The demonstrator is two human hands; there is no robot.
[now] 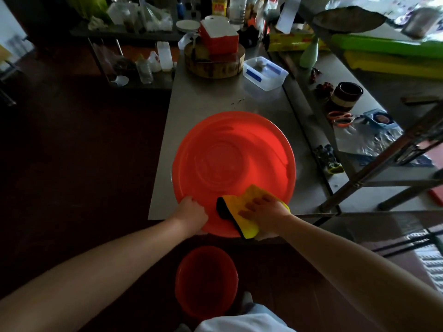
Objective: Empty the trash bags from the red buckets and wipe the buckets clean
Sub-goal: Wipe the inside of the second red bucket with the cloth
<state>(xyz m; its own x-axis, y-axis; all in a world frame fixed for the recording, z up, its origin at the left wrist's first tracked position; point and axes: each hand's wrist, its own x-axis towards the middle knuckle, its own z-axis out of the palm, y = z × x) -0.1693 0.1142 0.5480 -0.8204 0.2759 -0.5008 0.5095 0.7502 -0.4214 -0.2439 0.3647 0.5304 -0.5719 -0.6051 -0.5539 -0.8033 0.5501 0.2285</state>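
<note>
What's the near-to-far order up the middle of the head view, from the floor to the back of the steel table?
Order: red floor bucket → left hand gripping the near rim, beside right hand pressing the yellow cloth → red table bucket → wooden chopping block.

This is looking like a working kitchen, likely a commercial one. A stainless steel surface (203, 99) is carrying a thick round wooden chopping block (215, 68) and a clear plastic food container (265, 73). Bottles (219, 6) and plates (187, 26) are crowding the far end, and steel shelving (340, 195) is standing alongside on the right.
</note>
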